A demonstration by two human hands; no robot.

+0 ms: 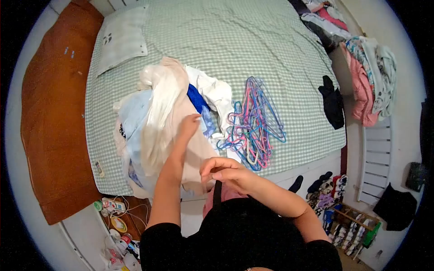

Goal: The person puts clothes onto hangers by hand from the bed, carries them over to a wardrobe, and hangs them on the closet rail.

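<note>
A heap of clothes lies on the bed, with a cream-white garment across its top and a pale beige garment hanging toward me. My left hand is over the beige garment with its fingers curled together; what they pinch is too small to make out. Nearer my body, my right hand is closed, thumb against forefinger, at the edge of the beige cloth. Beside my left hand lie a bright blue cloth and a white garment. Light blue fabric shows on the heap's left.
Tangled pink and blue hangers lie right of the heap. The bed has a checked sheet, a pillow and black clothing. A wooden headboard stands left. Shoe racks and a white ladder-like frame stand right.
</note>
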